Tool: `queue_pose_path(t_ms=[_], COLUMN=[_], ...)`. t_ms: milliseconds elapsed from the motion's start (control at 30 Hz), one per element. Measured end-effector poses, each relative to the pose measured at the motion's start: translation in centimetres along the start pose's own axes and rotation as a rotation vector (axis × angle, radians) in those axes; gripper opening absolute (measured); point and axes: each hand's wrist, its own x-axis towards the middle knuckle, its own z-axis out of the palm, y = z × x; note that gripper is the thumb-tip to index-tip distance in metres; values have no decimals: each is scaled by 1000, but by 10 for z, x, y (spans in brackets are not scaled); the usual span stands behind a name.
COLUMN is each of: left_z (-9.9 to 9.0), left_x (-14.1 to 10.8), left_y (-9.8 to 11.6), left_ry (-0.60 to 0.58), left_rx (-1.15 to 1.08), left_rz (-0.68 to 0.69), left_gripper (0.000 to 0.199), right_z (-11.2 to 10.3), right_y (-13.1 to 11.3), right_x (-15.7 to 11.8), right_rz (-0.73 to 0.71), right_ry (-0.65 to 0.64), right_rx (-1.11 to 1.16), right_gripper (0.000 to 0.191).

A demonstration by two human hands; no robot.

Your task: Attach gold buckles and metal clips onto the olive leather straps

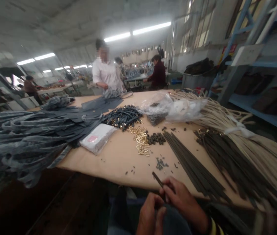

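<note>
My right hand [181, 197] pinches a narrow dark strap [157, 179] whose end sticks out over the front edge of the table. Close beside it, my left hand [150, 212] has its fingers curled in; whatever is in them is hidden. Small grey pieces [161, 164] lie on the table just beyond my hands. Farther back are a pile of gold-coloured metal buckles [142, 142] and a heap of small dark pieces [156, 138]. To the right of these lies a row of long dark straps [189, 163].
Bundled grey-blue straps [18, 140] cover the left side. A white plastic-wrapped packet [97, 138], short blue straps with metal ends [125, 116] and clear plastic bags [177, 109] lie farther back. Long beige cords [258, 143] run down the right. A co-worker [106, 73] stands across the table.
</note>
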Motion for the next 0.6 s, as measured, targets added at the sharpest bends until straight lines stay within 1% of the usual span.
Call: queue_pose_path(t_ms=[33, 67, 100, 133, 167, 200, 233, 300, 367, 400, 500, 600], left_z=[-2, -6, -10, -14, -18, -22, -24, -25, -22, -21, -17, -17], left_x=[0, 1, 4, 8, 12, 17, 20, 25, 28, 28, 28, 27], left_y=[3, 6, 7, 8, 9, 8, 7, 5, 2, 1, -6, -12], left_ry=[-31, -30, 13, 81, 138, 176, 181, 137, 94, 94, 141, 169], left_rx=[-4, -13, -26, -47, -83, -150, -232, -384, -469, -490, -541, -569], left_rz=[14, 10, -16, -41, -99, -166, -222, -300, -326, -331, -348, -374], left_gripper=[14, 14, 14, 13, 12, 15, 21, 29, 27, 24, 22, 22], right_z=[-3, -6, -8, -10, -10, -10, -8, -5, -1, 1, 3, 3], right_y=[-1, -2, -3, -4, -5, -5, -5, -5, -4, -3, -1, 0], right_x=[0, 1, 1, 0, 0, -2, -3, -5, -6, -6, -5, -6], right_rz=[29, 37, 39, 44, 49, 57, 68, 95, 119, 126, 135, 128], right_ry=[-33, -64, -122, -164, -197, -225, -241, -267, -287, -295, -314, -337], right_rx=[101, 194, 261, 315, 355, 383, 404, 429, 441, 441, 406, 312], right_gripper=[11, 13, 15, 18, 20, 21, 22, 23, 25, 26, 25, 19])
